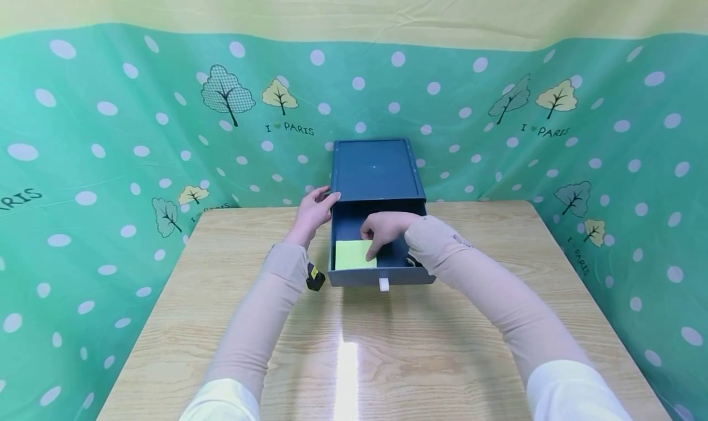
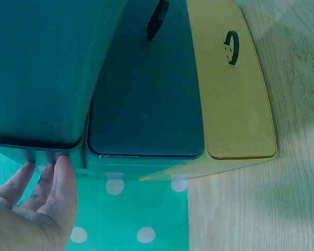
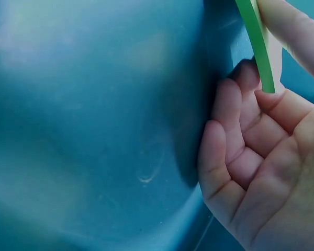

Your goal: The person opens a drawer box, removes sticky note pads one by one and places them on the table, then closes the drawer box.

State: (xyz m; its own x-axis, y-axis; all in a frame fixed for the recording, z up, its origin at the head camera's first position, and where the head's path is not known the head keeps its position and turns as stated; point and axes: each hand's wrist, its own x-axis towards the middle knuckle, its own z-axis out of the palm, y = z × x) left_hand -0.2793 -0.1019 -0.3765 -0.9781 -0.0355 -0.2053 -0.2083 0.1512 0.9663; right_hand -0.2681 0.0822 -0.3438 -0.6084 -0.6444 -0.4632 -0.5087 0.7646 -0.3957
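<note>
My right hand (image 1: pixel 387 227) reaches into a pulled-out blue drawer (image 1: pixel 381 278) and pinches a yellow-green pad of sticky notes (image 1: pixel 354 254). In the right wrist view the thumb lies on one side of the pad (image 3: pixel 257 47) and curled fingers (image 3: pixel 220 146) on the other. The pad is at the drawer's front left. My left hand (image 1: pixel 314 213) rests against the left side of the drawer cabinet (image 1: pixel 376 169), near its front edge. Seen from the left wrist, its fingers (image 2: pixel 65 180) are fairly straight and touch the cabinet's side.
Below the pulled-out drawer, a closed blue drawer (image 2: pixel 146 89) and a closed yellow drawer (image 2: pixel 235 104) carry dark handles. A white pull tab (image 1: pixel 384 284) sticks out of the front. The cabinet stands at the back of the wooden table (image 1: pixel 442 347), before a green dotted curtain (image 1: pixel 470 114).
</note>
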